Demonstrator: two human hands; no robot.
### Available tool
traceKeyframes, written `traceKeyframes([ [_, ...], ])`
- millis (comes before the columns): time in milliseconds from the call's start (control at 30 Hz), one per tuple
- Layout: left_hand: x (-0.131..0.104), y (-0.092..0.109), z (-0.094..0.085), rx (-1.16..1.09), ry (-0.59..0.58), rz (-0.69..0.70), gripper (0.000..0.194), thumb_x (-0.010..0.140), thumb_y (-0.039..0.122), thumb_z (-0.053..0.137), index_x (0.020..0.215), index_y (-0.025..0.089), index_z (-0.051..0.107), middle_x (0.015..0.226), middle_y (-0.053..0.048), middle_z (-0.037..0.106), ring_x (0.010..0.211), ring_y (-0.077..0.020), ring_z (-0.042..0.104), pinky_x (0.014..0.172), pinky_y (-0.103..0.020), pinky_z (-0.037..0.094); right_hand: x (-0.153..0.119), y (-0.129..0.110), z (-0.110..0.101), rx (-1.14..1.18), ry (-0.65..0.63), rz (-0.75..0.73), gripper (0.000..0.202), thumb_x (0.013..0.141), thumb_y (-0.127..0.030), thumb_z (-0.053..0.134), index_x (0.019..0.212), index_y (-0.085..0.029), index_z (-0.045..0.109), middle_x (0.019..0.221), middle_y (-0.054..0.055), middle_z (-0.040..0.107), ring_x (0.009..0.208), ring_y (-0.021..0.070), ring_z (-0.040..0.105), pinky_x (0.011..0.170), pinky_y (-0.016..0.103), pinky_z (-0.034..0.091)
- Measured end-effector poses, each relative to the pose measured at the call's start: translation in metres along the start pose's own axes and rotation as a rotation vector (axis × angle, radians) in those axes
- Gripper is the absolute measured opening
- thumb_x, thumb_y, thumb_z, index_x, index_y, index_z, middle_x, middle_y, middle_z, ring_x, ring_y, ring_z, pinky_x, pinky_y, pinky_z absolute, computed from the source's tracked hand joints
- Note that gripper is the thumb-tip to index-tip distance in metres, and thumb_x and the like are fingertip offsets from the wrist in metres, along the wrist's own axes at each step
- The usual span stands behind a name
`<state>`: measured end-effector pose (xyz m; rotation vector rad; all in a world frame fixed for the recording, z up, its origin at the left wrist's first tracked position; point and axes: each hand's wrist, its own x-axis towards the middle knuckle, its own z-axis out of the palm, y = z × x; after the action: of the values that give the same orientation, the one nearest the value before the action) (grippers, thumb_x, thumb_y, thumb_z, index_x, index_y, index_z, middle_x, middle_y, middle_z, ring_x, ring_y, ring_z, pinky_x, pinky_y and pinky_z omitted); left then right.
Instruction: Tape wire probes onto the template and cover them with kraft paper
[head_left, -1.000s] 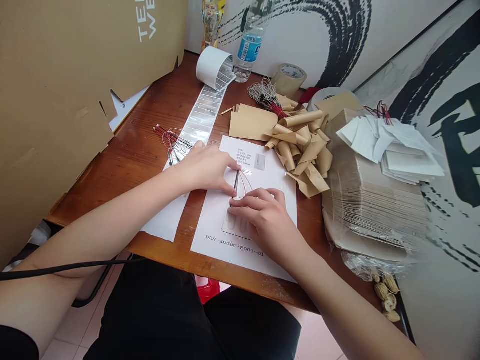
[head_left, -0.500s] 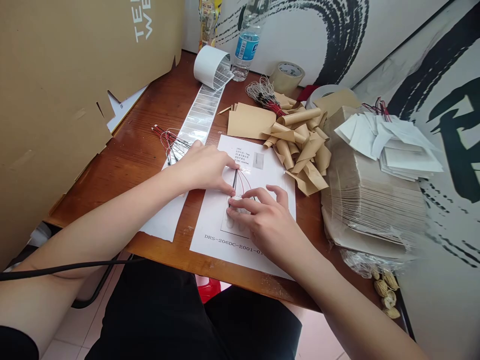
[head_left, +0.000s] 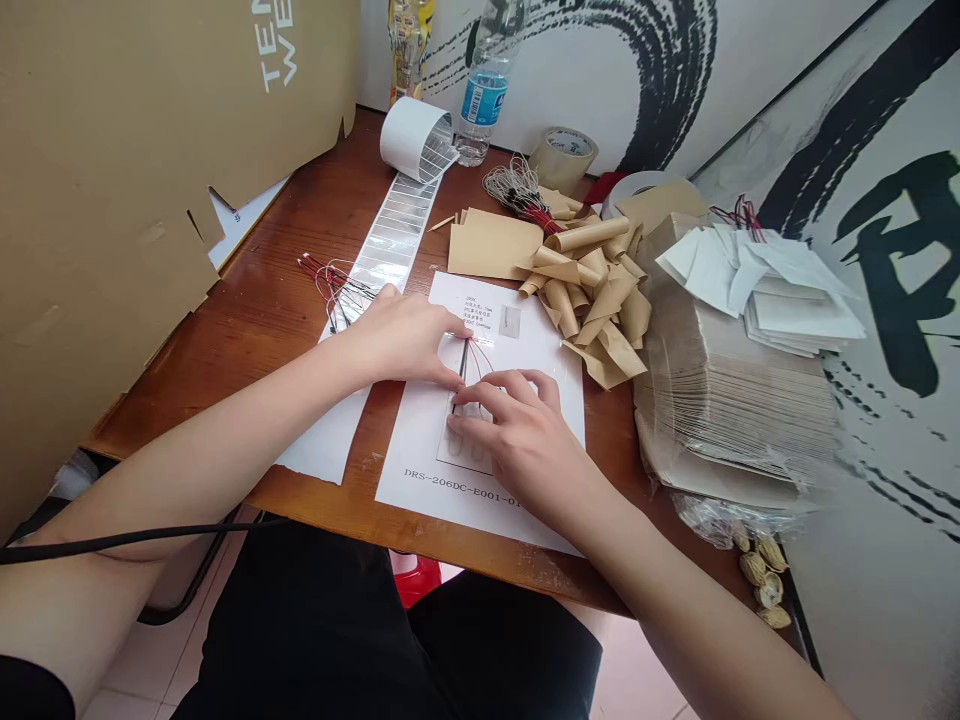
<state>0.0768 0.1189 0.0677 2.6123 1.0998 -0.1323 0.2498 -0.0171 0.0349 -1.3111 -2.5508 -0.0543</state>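
A printed white sheet (head_left: 420, 440) lies on the wooden table between my hands. Thin red and black wires (head_left: 478, 358) fan out over its middle. My left hand (head_left: 409, 338) reaches in from the left, its forefinger on the wires' upper end and its thumb lower down beside the black one, with a gap between the two. From the right comes my right hand (head_left: 517, 420), fingers bent over the wires' lower part; its fingertips are close together, and what they pinch is too small to make out.
Left of the sheet are a label strip (head_left: 390, 235) and a wire bundle (head_left: 330, 290). Behind and right lie rolled brown papers (head_left: 592, 290), a tape roll (head_left: 564, 155), a bottle (head_left: 484, 100) and a wrapped stack (head_left: 720, 390). A cardboard box (head_left: 150, 150) stands left.
The whole view has shifted slightly. The fingers of my right hand have bent and moved a little at the wires; my left hand keeps nearly the same place.
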Motion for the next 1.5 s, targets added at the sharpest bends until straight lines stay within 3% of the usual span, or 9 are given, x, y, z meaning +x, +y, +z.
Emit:
traceKeyframes([
  [200,0.000,0.000,0.001,-0.034,0.006,-0.014,0.073,0.075,0.070,0.070,0.137,0.032,0.070,0.106,-0.008,0.078,0.110,-0.0332,0.065,0.099,-0.046,0.036,0.001,0.001,-0.001,0.014,0.026,0.022,0.034,0.096,-0.004,0.052,0.092,-0.023,0.080,0.115,0.010,0.069,0.104,0.0273,0.050,0.090,0.045,0.033],
  [333,-0.001,0.000,0.001,-0.032,0.009,-0.007,0.072,0.076,0.067,0.071,0.138,0.032,0.069,0.105,-0.008,0.078,0.110,-0.0335,0.065,0.099,-0.047,0.037,0.001,0.003,-0.002,0.050,-0.006,0.045,0.035,0.095,-0.003,0.052,0.090,-0.023,0.080,0.104,0.011,0.064,0.096,0.0261,0.048,0.086,0.043,0.035],
  [533,-0.004,-0.001,0.001,-0.024,0.047,0.016,0.052,0.095,0.055,0.052,0.135,0.030,0.072,0.098,-0.008,0.079,0.104,-0.0307,0.068,0.098,-0.047,0.037,0.001,0.006,-0.004,0.153,-0.080,0.108,0.043,0.085,0.004,0.050,0.096,-0.025,0.080,0.092,0.008,0.057,0.089,0.0243,0.048,0.081,0.041,0.035],
  [767,-0.003,-0.001,0.002,0.015,0.032,0.024,0.067,0.083,0.064,0.068,0.140,0.029,0.068,0.104,-0.009,0.079,0.109,-0.0331,0.067,0.098,-0.046,0.037,0.001,0.010,0.001,0.278,-0.059,0.138,0.048,0.083,0.003,0.050,0.100,-0.027,0.083,0.091,0.008,0.057,0.089,0.0240,0.052,0.078,0.039,0.038],
  [1033,-0.004,-0.001,0.003,0.007,0.043,0.016,0.065,0.083,0.064,0.067,0.140,0.031,0.068,0.101,-0.008,0.079,0.108,-0.0329,0.067,0.100,-0.048,0.037,0.002,0.015,0.002,0.332,-0.029,0.109,0.047,0.086,0.003,0.047,0.101,-0.025,0.082,0.090,0.008,0.061,0.089,0.0230,0.053,0.079,0.039,0.039],
  [1267,-0.004,0.000,0.004,-0.001,0.055,0.014,0.063,0.083,0.060,0.066,0.138,0.030,0.069,0.101,-0.008,0.079,0.108,-0.0335,0.068,0.100,-0.048,0.038,0.002,0.016,0.003,0.384,0.102,0.076,0.043,0.088,0.001,0.048,0.107,-0.023,0.078,0.097,0.008,0.068,0.090,0.0234,0.058,0.079,0.040,0.045],
  [1400,-0.004,-0.001,0.004,-0.018,0.054,0.012,0.060,0.086,0.062,0.065,0.137,0.031,0.070,0.100,-0.007,0.079,0.107,-0.0321,0.068,0.099,-0.047,0.038,0.002,0.020,0.003,0.327,0.251,0.236,0.036,0.092,-0.004,0.050,0.106,-0.024,0.077,0.096,0.007,0.069,0.089,0.0222,0.063,0.076,0.038,0.050],
  [1500,-0.003,-0.001,0.007,-0.025,0.090,0.016,0.052,0.094,0.059,0.057,0.134,0.031,0.072,0.097,-0.007,0.080,0.104,-0.0303,0.068,0.098,-0.046,0.038,0.002,0.026,0.004,0.269,0.263,0.313,0.033,0.092,-0.006,0.052,0.102,-0.024,0.077,0.095,0.007,0.069,0.086,0.0218,0.065,0.074,0.037,0.051],
])
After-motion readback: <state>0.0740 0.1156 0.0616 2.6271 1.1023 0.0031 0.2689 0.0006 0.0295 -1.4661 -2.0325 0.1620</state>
